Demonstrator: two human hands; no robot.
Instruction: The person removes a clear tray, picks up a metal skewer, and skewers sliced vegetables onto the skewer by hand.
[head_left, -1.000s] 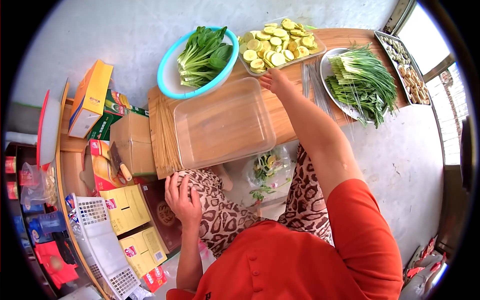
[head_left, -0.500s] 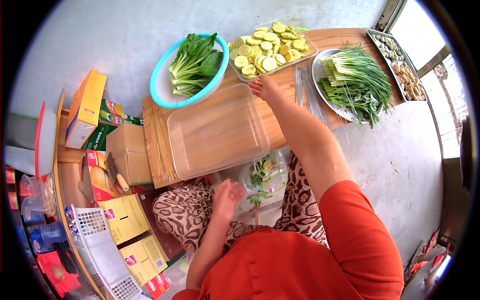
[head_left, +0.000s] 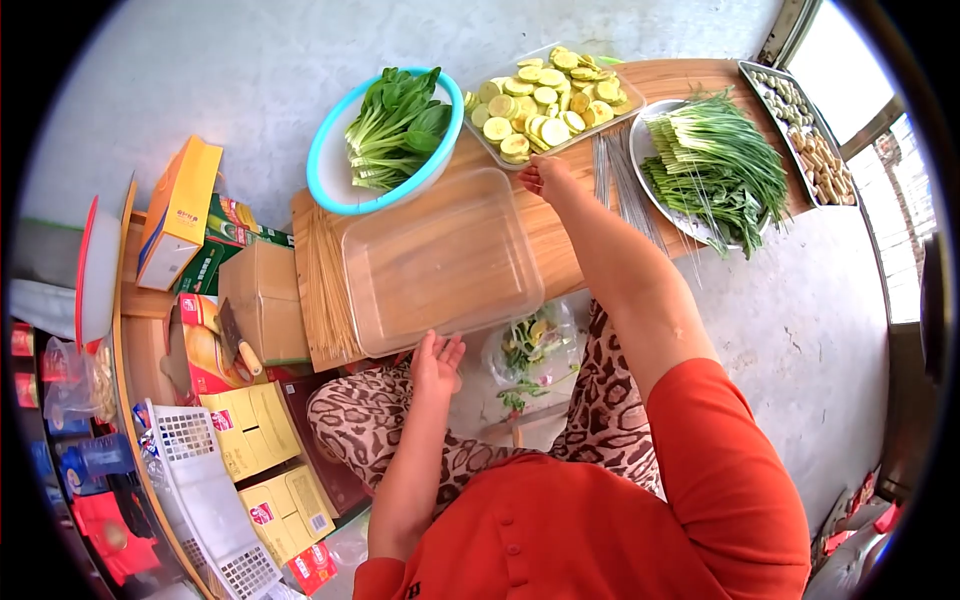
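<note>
At the near edge of an empty clear plastic tray (head_left: 445, 262), my left hand (head_left: 436, 366) is open, palm up, holding nothing. My right hand (head_left: 546, 177) reaches to the near edge of a clear container (head_left: 630, 103) of sliced yellow-green squash (head_left: 545, 100); its fingers are curled, and what they hold, if anything, is too small to make out. Thin wooden skewers (head_left: 325, 285) lie left of the empty tray. Metal skewers (head_left: 630, 190) lie right of my right hand.
A blue-rimmed basin (head_left: 318, 172) with leafy greens (head_left: 390, 130) stands at the back left. To the right are a plate of chives (head_left: 710, 150) and a metal tray (head_left: 800, 130). Boxes (head_left: 262, 300) and a knife (head_left: 238, 340) are at the left, a plastic bag (head_left: 530, 350) below the table.
My left hand has moved up to the empty tray's near edge. My right hand remains by the squash container, its fingers now more curled. The view has shifted slightly.
</note>
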